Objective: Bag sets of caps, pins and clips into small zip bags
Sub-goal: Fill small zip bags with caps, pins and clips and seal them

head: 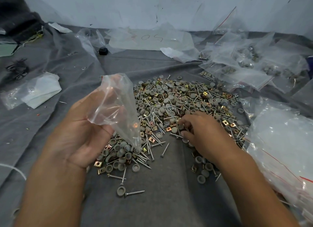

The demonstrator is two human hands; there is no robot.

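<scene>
The left hand [81, 130] pinches a clear zip bag [116, 108] above the pile's near edge — the right hand [201, 130] curls its fingertips onto caps and screws in the heap [183, 101] on grey cloth [160, 192].

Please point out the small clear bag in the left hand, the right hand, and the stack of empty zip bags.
small clear bag [116, 108], head view, middle of its film.
right hand [201, 126], head view, back of hand.
stack of empty zip bags [281, 142], head view, top sheet.
</scene>
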